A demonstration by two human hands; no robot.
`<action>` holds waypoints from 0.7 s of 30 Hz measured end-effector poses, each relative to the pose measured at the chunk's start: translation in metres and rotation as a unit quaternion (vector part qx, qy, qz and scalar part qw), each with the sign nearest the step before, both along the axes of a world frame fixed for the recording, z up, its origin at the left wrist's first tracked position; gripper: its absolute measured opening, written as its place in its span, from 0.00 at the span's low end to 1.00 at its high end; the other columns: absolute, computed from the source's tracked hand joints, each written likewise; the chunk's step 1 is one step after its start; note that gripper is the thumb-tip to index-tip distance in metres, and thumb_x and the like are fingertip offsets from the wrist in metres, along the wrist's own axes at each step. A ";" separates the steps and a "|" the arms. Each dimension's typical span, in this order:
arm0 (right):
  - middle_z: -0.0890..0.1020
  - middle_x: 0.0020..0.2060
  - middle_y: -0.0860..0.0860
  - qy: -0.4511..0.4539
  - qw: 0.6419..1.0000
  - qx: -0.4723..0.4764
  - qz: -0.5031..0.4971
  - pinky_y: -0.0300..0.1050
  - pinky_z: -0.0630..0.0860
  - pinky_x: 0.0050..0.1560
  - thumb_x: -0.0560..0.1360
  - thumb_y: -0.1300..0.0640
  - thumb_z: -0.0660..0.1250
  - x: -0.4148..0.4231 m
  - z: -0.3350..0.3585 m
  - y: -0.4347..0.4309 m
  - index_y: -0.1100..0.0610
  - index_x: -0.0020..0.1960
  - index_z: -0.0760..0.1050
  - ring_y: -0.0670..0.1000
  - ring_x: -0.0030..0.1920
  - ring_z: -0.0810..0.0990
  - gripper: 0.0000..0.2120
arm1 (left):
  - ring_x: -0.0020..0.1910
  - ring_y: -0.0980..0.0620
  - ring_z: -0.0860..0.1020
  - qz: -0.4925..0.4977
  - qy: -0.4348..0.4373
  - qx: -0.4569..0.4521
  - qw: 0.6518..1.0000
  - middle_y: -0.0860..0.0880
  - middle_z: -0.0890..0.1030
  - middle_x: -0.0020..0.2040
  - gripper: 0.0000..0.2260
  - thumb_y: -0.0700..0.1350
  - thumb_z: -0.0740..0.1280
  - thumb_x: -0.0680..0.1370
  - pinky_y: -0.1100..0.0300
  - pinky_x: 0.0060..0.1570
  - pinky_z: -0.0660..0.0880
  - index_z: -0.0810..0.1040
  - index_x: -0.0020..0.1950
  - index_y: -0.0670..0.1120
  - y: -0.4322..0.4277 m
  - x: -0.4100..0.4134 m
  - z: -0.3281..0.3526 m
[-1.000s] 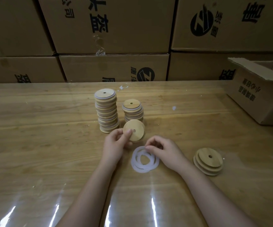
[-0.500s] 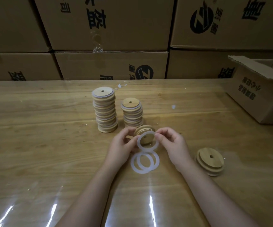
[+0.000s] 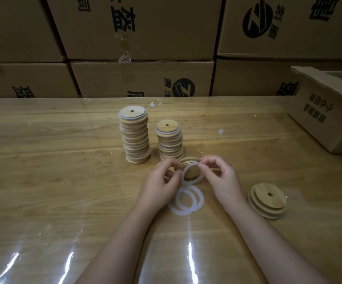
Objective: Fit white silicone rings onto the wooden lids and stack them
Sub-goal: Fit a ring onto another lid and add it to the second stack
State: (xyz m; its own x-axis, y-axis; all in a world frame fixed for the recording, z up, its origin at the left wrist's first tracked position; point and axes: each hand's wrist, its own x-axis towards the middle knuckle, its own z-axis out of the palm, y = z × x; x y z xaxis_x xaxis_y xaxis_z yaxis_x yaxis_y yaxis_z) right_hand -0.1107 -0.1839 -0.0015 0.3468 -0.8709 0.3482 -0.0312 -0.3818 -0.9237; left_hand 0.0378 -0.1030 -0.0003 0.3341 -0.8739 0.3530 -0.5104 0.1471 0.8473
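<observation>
Wooden table [image 3: 63, 181]: tall lid stack [image 3: 134, 136], shorter stack [image 3: 169, 141], loose rings [image 3: 200, 198], bare lids [image 3: 267, 201], carton [image 3: 326, 111].

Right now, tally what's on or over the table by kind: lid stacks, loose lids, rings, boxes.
Ringed-lid stacks: 2, tall stack and short stack
Bare-lid pile: 1
Held lid: 1
White rings: 3, one held ring, two loose rings
Open box: 1
Total: 8

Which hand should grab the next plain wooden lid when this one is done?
Probably the right hand. The small pile of ringless lids lies on its side, while the left hand is farther, beyond the loose silicone rings. For now, left holds the wooden lid and right pinches a white ring.
</observation>
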 end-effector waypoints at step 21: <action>0.78 0.42 0.44 0.054 0.993 -0.092 -0.041 0.27 0.68 0.37 0.73 0.63 0.69 0.001 0.003 0.007 0.52 0.42 0.77 0.39 0.44 0.77 0.07 | 0.34 0.52 0.80 0.034 -0.052 0.004 0.998 0.49 0.81 0.39 0.04 0.49 0.63 0.78 0.46 0.37 0.77 0.70 0.46 0.56 0.000 0.000 -0.001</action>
